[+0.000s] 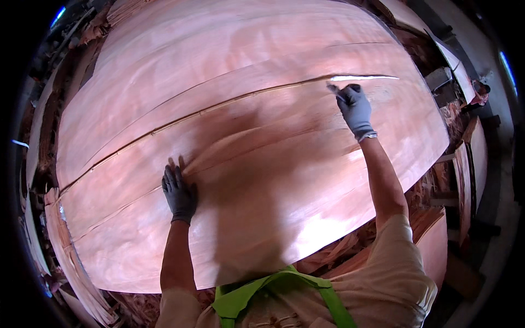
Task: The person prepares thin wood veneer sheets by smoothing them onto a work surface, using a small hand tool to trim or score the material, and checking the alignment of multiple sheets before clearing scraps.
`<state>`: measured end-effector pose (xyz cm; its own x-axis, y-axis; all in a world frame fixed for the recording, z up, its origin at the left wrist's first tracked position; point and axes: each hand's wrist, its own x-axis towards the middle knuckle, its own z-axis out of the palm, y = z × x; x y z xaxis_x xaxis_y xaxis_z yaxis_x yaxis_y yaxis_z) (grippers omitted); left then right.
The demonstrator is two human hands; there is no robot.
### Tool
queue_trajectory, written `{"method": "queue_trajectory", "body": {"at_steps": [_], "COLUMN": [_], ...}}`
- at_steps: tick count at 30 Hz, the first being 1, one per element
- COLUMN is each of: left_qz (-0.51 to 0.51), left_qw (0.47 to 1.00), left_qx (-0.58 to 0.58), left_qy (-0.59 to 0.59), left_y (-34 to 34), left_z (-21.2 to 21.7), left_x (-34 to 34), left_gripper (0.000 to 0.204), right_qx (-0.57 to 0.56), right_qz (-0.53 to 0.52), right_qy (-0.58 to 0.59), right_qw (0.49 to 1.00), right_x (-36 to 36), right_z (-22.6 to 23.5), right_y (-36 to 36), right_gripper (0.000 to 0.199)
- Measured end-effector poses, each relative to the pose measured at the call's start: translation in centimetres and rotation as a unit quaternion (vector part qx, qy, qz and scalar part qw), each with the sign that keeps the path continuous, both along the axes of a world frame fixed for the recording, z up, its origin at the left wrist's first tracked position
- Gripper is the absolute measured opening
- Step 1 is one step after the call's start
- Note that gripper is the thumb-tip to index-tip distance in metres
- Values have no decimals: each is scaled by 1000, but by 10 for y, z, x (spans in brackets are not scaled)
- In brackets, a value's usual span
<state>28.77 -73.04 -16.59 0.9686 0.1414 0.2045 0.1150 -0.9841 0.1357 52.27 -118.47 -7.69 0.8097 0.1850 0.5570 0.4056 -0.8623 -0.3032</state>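
Note:
A broad sheet of pinkish wood veneer (pixel 257 213) lies spread in front of me. My left hand (pixel 179 192), in a grey glove with some bare fingertips, rests on it with the fingers stretched out, beside a raised wrinkle. At the right, my gloved right hand (pixel 355 108) is closed on a small knife (pixel 334 90), its grey blade blurred and pointing up and left. The blade is just below a long dark split edge (pixel 202 111) that crosses the sheet. A bright white sliver (pixel 363 77) continues that line to the right.
Stacked veneer pieces (pixel 76 257) stand along the left edge, and more upright sheets (pixel 462 186) on the right. Torn veneer scraps (pixel 333 254) lie below the near edge. At the far right a person (pixel 481 94) is partly visible by a leaning panel (pixel 454 65).

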Motion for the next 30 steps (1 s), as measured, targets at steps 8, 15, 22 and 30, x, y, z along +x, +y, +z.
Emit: {"method": "queue_trajectory", "body": {"at_steps": [8,15,22,30], "left_qz": [28,24,-83,325], "left_qw": [994,582,302,520], "left_qx": [-25,-807,-949,-381], "left_qy": [-107,-99,-34,-692], "left_y": [27,-26,93,348], "left_z": [-25,14,99,224], "left_x": [-22,-155,-257,-551], "left_gripper": [81,54,56,30], "right_qx": [499,408,233,169], "right_qz": [83,30,82,381], "right_qy": [402,565,628,529], "right_qw": [763,716,738,739], "right_x": [-240,-467,-544,-506], "right_z": [79,27,-9,-48], "right_y": [97,163,247,342], "right_gripper": [21,21,12,35]}}
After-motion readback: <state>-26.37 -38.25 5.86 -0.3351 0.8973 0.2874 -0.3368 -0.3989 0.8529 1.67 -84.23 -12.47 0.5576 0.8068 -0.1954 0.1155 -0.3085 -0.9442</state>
